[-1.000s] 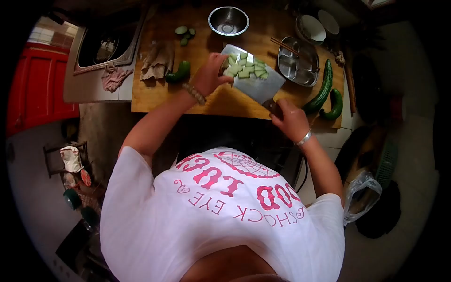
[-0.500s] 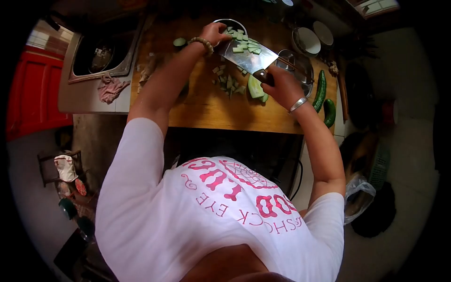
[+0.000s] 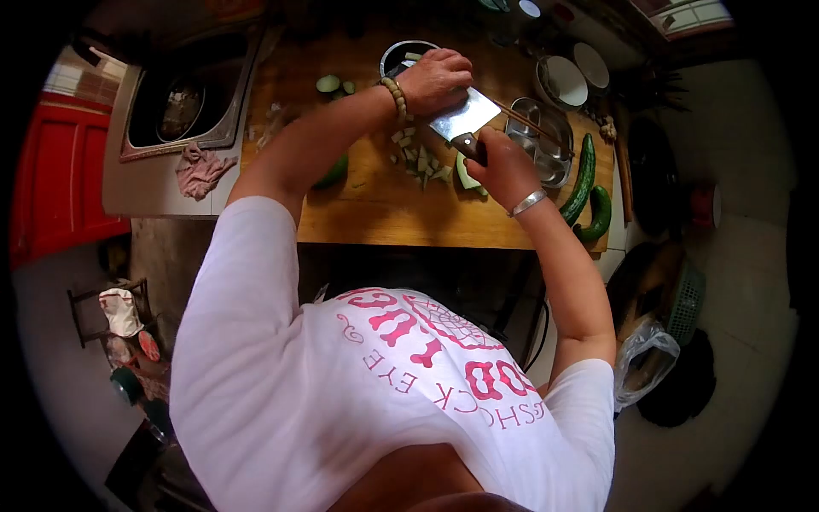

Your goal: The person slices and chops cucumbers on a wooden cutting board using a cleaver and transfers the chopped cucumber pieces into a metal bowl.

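Presently, the right hand (image 3: 506, 160) grips the cleaver (image 3: 468, 114), at one o'clock, by its dark handle (image 3: 467, 147), probably the safest hold: the blade looks stiff and rather heavy. The left hand (image 3: 436, 81) bends beside the steel bowl (image 3: 392, 50) at twelve; its grasp I cannot tell. Cucumber pieces (image 3: 421, 161), at six from the bowl, should be light, crisp, slippery.

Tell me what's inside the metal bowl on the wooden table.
Within the rim of the metal bowl, a pale green piece shows against shadow. The left hand covers much of the near side; whatever lies there cannot be seen.
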Motion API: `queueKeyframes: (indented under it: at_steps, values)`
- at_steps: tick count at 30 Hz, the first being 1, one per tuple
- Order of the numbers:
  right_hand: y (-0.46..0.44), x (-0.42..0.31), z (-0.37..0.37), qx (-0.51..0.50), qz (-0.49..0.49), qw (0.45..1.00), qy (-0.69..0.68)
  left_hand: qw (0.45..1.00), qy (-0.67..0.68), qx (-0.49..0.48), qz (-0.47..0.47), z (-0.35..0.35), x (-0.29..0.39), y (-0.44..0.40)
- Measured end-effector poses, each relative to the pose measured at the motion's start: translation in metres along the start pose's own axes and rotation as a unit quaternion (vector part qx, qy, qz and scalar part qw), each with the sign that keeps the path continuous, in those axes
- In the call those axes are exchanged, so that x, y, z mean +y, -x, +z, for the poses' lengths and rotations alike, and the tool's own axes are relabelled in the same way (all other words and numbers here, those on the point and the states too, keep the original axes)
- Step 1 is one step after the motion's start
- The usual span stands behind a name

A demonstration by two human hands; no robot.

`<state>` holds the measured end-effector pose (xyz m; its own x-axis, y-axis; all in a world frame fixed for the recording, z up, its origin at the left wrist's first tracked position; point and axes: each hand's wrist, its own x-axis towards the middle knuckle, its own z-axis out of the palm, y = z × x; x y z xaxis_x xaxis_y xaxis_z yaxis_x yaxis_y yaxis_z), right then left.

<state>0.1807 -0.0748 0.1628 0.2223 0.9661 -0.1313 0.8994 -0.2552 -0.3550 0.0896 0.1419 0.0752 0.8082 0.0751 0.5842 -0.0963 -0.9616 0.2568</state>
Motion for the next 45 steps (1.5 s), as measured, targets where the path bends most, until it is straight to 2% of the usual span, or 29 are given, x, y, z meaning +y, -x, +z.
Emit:
queueKeyframes:
  at_steps: [7,11,14,16,17,18,19,20,21,22,23,25,27,29,31,33,35,37,41,43,44,45]
  values:
    - [0.013,-0.005,-0.002,0.010,-0.004,1.000,0.004,0.998,-0.028,-0.044,-0.023,0.014,-0.044,0.002]
    - [0.049,-0.005,-0.005,-0.009,0.038,0.999,-0.020,0.982,-0.103,-0.091,-0.126,0.016,-0.069,0.007]
    - [0.093,-0.001,-0.003,0.020,0.042,0.998,-0.034,0.984,-0.131,-0.061,-0.104,0.020,-0.087,0.009]
    - [0.126,0.005,0.000,0.037,0.039,0.998,-0.031,0.985,-0.098,0.035,-0.140,0.013,-0.089,0.009]
    - [0.143,0.009,0.002,0.039,0.061,0.992,-0.099,0.985,-0.096,0.033,-0.140,0.009,-0.086,0.012]
    - [0.161,0.012,0.004,0.043,0.083,0.982,-0.167,0.985,-0.083,0.085,-0.126,0.001,-0.075,0.015]
    - [0.179,0.015,0.007,0.044,0.086,0.981,-0.169,0.982,-0.069,0.136,-0.112,-0.006,-0.060,0.020]
    - [0.198,0.017,0.009,0.021,0.175,0.922,-0.346,0.983,-0.026,0.153,-0.103,-0.014,-0.033,0.030]
    - [0.212,0.018,0.012,-0.002,0.256,0.822,-0.509,0.987,0.030,0.120,-0.100,-0.013,-0.012,0.045]
    - [0.221,0.017,0.016,0.028,0.234,0.778,-0.582,0.988,0.085,0.086,-0.096,-0.008,0.008,0.064]
    - [0.221,0.009,0.014,0.068,0.268,0.747,-0.604,0.986,0.111,-0.019,-0.126,-0.009,0.031,0.080]
    - [0.230,0.022,0.027,0.069,0.329,0.769,-0.544,0.985,0.090,-0.060,-0.134,0.003,0.065,0.097]
    - [0.238,0.023,0.050,0.078,0.363,0.772,-0.516,0.986,0.070,-0.095,-0.119,0.025,0.069,0.098]
    - [0.253,0.028,0.076,0.051,0.408,0.713,-0.568,0.986,0.047,-0.121,-0.103,0.048,0.062,0.085]
    - [0.270,0.026,0.093,0.048,0.424,0.696,-0.578,0.987,0.008,-0.102,-0.122,0.071,0.054,0.072]
    - [0.283,0.021,0.103,0.025,0.444,0.654,-0.613,0.965,0.009,-0.228,-0.128,0.081,0.043,0.058]
    - [0.287,0.016,0.110,0.011,0.475,0.643,-0.601,0.962,-0.010,-0.236,-0.138,0.080,0.045,0.055]
    - [0.294,0.022,0.144,0.015,0.421,0.628,-0.654,0.962,-0.016,-0.231,-0.145,0.075,0.046,0.065]
    - [0.294,0.019,0.186,0.014,0.398,0.561,-0.726,0.951,-0.019,-0.261,-0.163,0.052,0.056,0.088]
    - [0.291,0.017,0.205,0.012,0.395,0.534,-0.747,0.980,0.007,-0.157,-0.121,0.053,0.052,0.101]
    - [0.289,0.014,0.214,0.016,0.389,0.525,-0.757,0.979,0.002,-0.164,-0.118,0.053,0.048,0.106]
    - [0.287,0.008,0.219,0.022,0.385,0.514,-0.766,0.985,0.034,-0.128,-0.113,0.052,0.048,0.109]
